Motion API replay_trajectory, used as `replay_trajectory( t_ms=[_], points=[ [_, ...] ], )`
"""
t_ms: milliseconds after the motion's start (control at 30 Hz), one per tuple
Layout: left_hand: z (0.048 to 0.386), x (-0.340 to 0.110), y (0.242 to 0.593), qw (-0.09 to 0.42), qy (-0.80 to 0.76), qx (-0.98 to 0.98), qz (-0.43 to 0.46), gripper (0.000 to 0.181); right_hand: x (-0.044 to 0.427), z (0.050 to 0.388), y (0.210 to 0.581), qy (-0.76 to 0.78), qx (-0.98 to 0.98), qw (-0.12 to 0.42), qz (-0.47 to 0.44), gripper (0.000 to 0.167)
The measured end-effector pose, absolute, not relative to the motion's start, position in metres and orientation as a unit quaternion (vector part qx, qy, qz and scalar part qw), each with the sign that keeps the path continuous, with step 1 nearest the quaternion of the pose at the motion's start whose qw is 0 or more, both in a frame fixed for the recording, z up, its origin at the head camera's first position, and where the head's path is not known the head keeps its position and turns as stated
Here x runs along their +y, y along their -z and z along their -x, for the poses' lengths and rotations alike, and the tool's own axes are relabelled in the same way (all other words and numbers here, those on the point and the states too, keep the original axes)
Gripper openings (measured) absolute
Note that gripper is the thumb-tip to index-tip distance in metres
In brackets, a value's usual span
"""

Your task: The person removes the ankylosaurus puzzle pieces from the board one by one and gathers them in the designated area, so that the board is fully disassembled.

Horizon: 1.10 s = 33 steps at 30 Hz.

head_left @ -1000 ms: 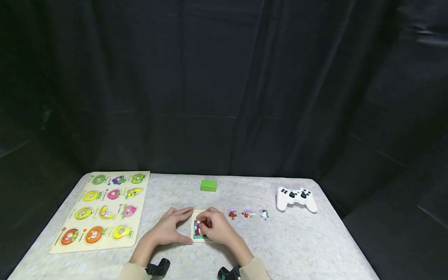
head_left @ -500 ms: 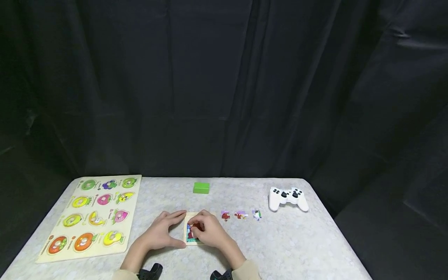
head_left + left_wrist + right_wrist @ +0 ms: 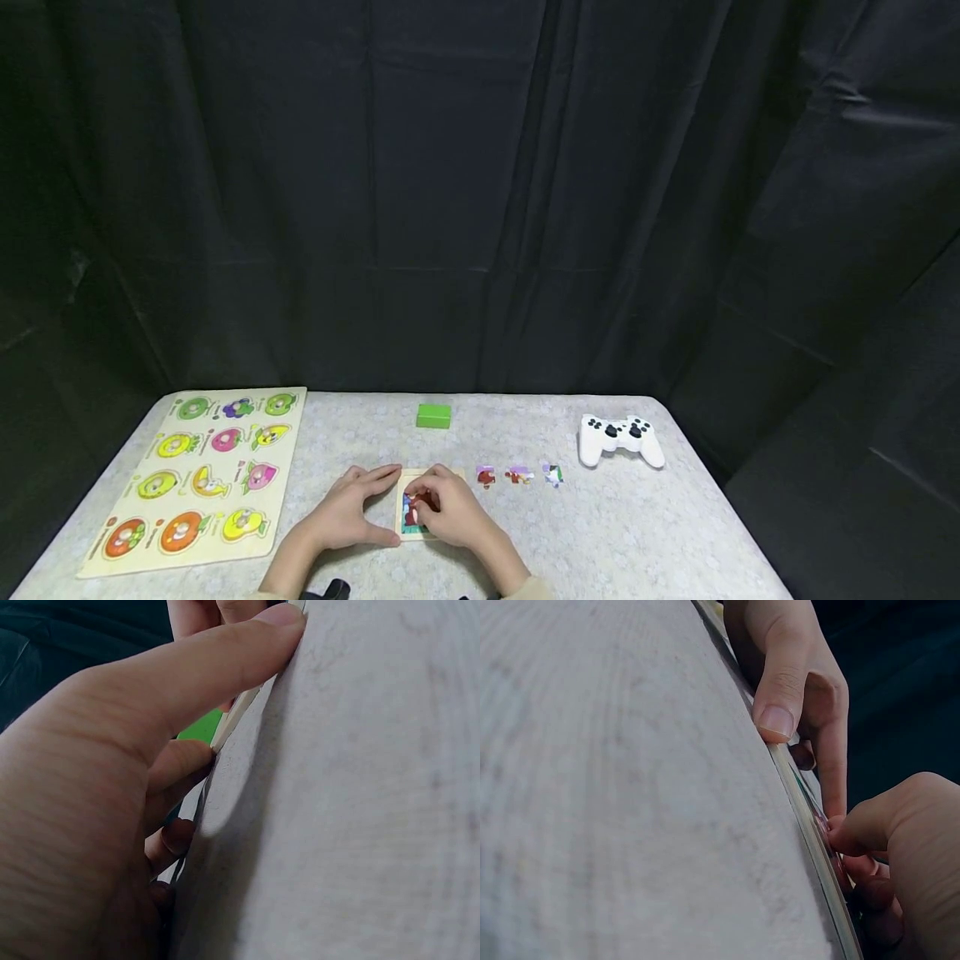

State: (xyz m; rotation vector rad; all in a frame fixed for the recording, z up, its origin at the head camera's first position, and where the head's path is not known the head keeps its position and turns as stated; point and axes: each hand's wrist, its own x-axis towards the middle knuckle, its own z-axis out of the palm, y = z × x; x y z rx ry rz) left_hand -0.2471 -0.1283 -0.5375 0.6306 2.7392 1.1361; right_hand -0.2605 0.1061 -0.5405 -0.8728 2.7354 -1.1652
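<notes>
A small wooden jigsaw frame with a partly visible red and blue picture lies flat on the table in front of me. My left hand is spread along its left side, thumb at the near corner and index finger at the far one. Over the picture, my right hand pinches a dark red puzzle piece down against the frame; the fingers hide much of it. Right of the frame, 3 loose puzzle pieces lie in a row: a red one, a red and purple one and a white and green one.
On the left lies a large fruit puzzle board. A green block sits behind the frame, and a white game controller rests at the right. Black curtain hangs behind the table.
The head view has shifted, first left then slightly upward, so everything sits a little differently in it. Both hands stay at the frame; the right fingers have moved only slightly over the picture.
</notes>
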Motion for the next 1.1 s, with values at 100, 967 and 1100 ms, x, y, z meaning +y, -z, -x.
replay_trajectory(
  t_ms=[100, 967, 1100],
  points=[
    [0.2475, -0.1278, 0.5368, 0.051, -0.371, 0.903, -0.209, 0.103, 0.1069, 0.2610, 0.5399, 0.375, 0.883, 0.024, 0.282, 0.024],
    [0.2458, -0.1283, 0.5340, 0.047, -0.360, 0.908, -0.212, 0.101, 0.1140, 0.2603, 0.5416, 0.407, 0.860, 0.016, 0.307, 0.021],
    [0.2470, -0.1275, 0.5351, 0.051, -0.361, 0.908, -0.209, 0.102, 0.1159, 0.2617, 0.5404, 0.391, 0.866, 0.027, 0.310, 0.023]
  ],
)
